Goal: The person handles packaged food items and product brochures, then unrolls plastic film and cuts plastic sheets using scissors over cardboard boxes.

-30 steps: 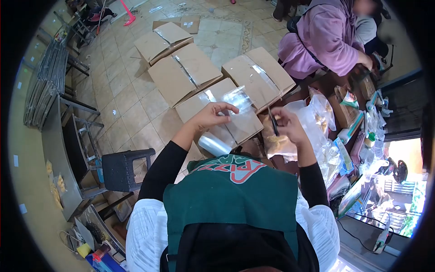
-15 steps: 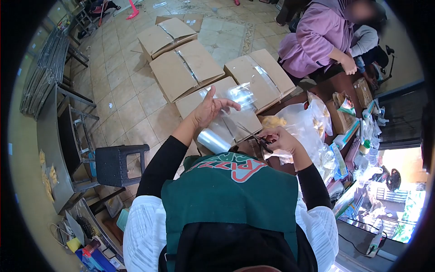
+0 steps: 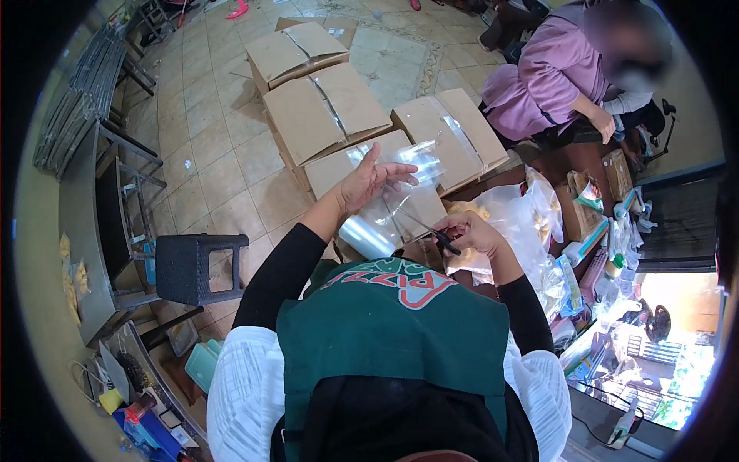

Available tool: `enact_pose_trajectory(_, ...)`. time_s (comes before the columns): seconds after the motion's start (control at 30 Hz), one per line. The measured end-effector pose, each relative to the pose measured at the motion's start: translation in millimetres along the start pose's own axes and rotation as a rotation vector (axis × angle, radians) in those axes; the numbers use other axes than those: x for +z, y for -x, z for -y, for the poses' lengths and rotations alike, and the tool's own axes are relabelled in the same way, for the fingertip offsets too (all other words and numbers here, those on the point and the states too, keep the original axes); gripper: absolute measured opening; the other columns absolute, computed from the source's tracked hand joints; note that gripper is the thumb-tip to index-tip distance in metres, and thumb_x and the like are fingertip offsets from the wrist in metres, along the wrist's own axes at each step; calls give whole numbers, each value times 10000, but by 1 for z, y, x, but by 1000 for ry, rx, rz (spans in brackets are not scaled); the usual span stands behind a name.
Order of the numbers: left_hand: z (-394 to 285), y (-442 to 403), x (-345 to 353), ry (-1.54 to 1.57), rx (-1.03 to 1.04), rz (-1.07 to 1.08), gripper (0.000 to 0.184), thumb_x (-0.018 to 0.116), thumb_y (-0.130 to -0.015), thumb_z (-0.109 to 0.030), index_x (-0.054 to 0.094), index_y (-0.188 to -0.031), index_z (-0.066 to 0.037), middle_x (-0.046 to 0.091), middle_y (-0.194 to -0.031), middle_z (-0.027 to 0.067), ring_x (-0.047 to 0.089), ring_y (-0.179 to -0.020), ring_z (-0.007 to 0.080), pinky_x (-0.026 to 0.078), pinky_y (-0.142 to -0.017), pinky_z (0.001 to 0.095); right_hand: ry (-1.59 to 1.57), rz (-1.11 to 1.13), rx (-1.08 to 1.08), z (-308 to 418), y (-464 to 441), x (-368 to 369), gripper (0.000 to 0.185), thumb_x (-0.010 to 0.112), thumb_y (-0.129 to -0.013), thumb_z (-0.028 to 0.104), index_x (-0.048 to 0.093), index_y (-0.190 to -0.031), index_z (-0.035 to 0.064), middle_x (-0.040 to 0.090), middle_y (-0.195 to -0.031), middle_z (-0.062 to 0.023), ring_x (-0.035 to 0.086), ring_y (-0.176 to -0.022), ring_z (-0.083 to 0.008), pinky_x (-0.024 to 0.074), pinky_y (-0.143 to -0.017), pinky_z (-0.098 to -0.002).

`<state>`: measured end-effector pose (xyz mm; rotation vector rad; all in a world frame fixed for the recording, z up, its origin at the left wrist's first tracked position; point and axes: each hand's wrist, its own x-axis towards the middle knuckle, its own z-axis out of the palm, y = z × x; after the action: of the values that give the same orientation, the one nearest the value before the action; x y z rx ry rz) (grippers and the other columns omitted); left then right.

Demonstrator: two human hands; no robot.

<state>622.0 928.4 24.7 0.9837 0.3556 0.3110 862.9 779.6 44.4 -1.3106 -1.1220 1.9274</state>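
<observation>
My left hand (image 3: 371, 182) is held over a sheet of clear plastic film (image 3: 419, 162), its fingers stretched out and thumb raised. The film lies across a closed cardboard box (image 3: 327, 175) in front of me. In my right hand (image 3: 471, 234) is a pair of scissors with black handles (image 3: 445, 243); the blades point up and left across the film. A roll of clear plastic (image 3: 366, 237) sits close to my apron, below my left hand. Whether the left fingers touch the film is hard to see.
More taped cardboard boxes (image 3: 327, 108) stand ahead. Plastic bags with yellowish contents (image 3: 508, 208) lie to the right. A person in a pink top (image 3: 550, 77) sits at the upper right. A dark stool (image 3: 196, 269) stands at the left, beside a long table (image 3: 77, 254).
The scissors' handles and blades look closer together than before. My left fingers have spread a little over the film. The whole view has shifted slightly.
</observation>
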Motion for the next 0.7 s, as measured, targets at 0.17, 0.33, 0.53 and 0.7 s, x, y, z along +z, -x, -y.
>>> enact_pose_trajectory(0.17,1,1,-2,11,0,15,939,51,-797,-752,457,-1291,-64,570,-1142,58,454,-930,111,318,-714,224,-44,3,10,-4,-2,-1,432,612,-642,-112,566,-1071,-81,624,-892,-99,630,-725,-185,518,-677,-290)
enact_pose_trajectory(0.33,0,1,-5,11,-13,27,928,62,-801,-749,454,-1293,-66,561,-1164,59,456,-927,110,318,-717,224,-83,4,-2,-4,-4,-1,428,628,-652,-109,568,-1074,-76,627,-899,-104,629,-724,-182,517,-676,-287)
enact_pose_trajectory(0.53,0,-1,-8,47,-20,41,919,87,-808,-745,449,-1294,-54,552,-1187,52,454,-867,104,324,-723,222,-51,33,14,-5,-6,-3,426,635,-661,-101,564,-1080,-75,630,-896,-109,629,-720,-174,514,-673,-277)
enact_pose_trajectory(0.7,2,-1,-10,61,-13,55,914,103,-813,-742,443,-1296,-45,549,-1184,44,445,-843,99,336,-733,221,-52,40,11,-7,-8,-2,410,639,-667,-99,567,-1070,-79,633,-891,-110,628,-719,-170,513,-667,-269)
